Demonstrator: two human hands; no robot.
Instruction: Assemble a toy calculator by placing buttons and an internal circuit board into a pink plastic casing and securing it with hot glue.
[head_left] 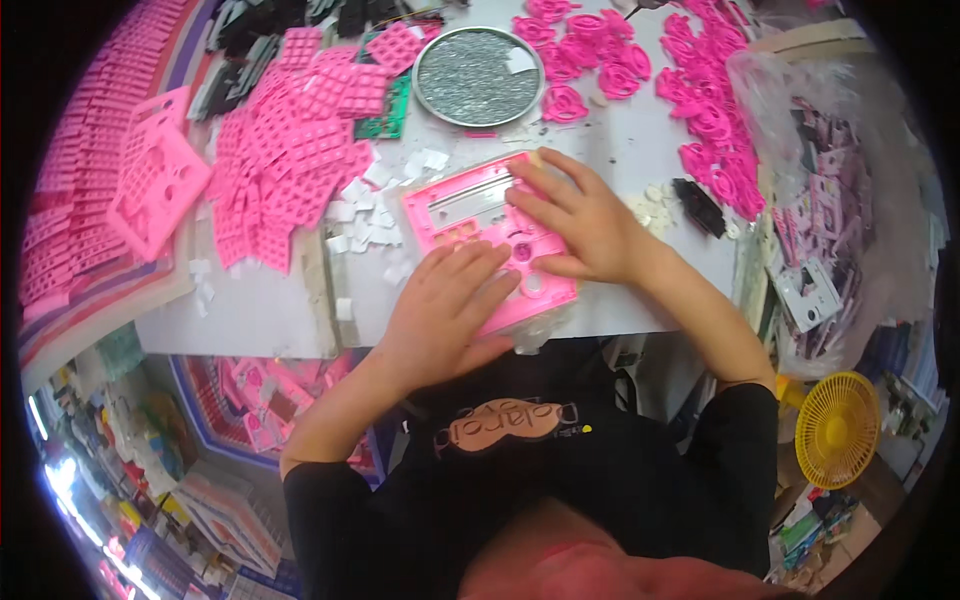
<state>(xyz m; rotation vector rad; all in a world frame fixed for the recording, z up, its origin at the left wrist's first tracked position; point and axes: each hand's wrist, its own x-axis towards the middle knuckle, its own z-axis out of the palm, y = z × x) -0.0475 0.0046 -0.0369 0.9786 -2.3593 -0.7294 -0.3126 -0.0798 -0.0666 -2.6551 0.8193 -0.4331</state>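
While the left hand [445, 305] lies across the near left side of a pink casing [505, 228] on the desk [622, 306], its fingers extended and unclenched, the right hand [600, 230] rests over the far right side, fingers spread and loose. White squares [372, 222] lie left of it; beyond, a round tray [480, 124] holds small metal parts [470, 80].

Outlined lettering [462, 433] crosses a tan, rounded print [505, 426] on the black shirt's [640, 490] front.
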